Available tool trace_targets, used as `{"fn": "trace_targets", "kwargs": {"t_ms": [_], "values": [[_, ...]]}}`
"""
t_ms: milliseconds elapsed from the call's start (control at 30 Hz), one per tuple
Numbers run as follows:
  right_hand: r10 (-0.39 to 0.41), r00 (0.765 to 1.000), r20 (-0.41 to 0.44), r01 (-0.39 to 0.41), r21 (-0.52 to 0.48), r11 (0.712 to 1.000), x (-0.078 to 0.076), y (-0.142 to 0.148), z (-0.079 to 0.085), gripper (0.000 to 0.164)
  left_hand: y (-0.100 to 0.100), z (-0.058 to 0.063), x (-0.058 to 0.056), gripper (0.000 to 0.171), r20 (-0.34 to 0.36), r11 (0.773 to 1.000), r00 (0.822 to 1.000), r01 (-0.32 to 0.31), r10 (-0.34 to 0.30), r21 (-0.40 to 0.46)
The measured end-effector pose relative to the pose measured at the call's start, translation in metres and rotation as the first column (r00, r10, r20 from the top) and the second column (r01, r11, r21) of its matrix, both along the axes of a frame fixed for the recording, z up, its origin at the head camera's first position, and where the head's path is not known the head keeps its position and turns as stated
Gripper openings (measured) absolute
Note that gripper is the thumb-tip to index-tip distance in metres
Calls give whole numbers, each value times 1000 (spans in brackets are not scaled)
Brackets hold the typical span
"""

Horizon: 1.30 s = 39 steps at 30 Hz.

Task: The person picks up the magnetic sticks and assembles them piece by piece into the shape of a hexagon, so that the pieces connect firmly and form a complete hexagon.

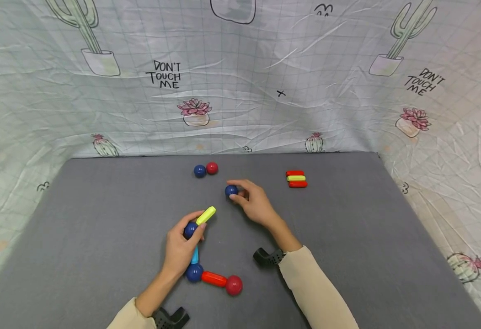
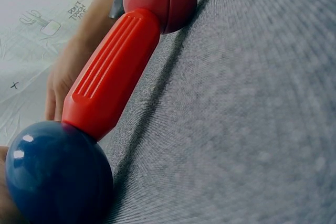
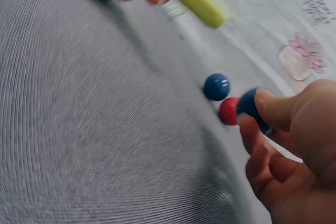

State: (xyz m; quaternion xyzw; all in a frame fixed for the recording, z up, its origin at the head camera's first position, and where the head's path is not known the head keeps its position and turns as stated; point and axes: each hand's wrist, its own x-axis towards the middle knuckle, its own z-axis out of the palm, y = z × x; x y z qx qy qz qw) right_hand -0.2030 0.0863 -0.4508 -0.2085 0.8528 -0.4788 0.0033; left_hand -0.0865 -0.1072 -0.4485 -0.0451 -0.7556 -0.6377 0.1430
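In the head view my left hand (image 1: 179,246) grips a blue ball (image 1: 190,230) of a chain of balls and rods. A yellow rod (image 1: 205,215) sticks out from that ball, up and to the right. Below the ball, a light blue rod (image 1: 195,255) runs to a second blue ball (image 1: 194,273). From there a red rod (image 1: 214,278) leads to a red ball (image 1: 234,285). Between thumb and fingers, my right hand (image 1: 254,203) pinches a separate blue ball (image 1: 231,190), apart from the yellow rod's free end. The right wrist view shows this pinched ball (image 3: 251,109) too.
Behind the hands, a loose blue ball (image 1: 200,171) and a red ball (image 1: 212,167) lie side by side on the grey table (image 1: 347,237). Two red rods and a yellow rod (image 1: 296,178) form a small group at the back right. A printed cloth (image 1: 240,77) hangs behind the table.
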Motion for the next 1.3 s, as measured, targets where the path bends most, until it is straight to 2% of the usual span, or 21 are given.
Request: {"fn": "trace_targets", "kwargs": {"t_ms": [133, 233, 400, 633, 733, 1000, 1300], "values": [[60, 994, 95, -49, -112, 993, 6, 5, 5, 37, 0, 0, 0, 27, -4, 1000, 1000, -6, 6, -2], [123, 981, 150, -91, -205, 974, 10, 9, 6, 37, 1, 1, 0, 27, -7, 1000, 1000, -5, 5, -2], [199, 960, 198, -136, -293, 946, 15, 12, 10, 38, 2, 0, 0, 27, -7, 1000, 1000, 12, -12, 6], [252, 955, 154, -202, -282, 938, 30, 6, 41, 36, 1, -1, -1, 27, 12, 999, 1000, 21, -21, 35], [250, 958, 143, -210, -250, 945, 33, 3, 46, 35, 1, -1, -1, 27, 5, 999, 1000, 16, -16, 37], [244, 966, 89, -226, -182, 957, 36, -1, 47, 34, 1, 0, -2, 27, -3, 1000, 1000, 16, -16, 24], [269, 961, 64, -259, -136, 956, 38, -4, 50, 33, 0, -1, -3, 26, -10, 999, 1000, 29, -29, 29]]}}
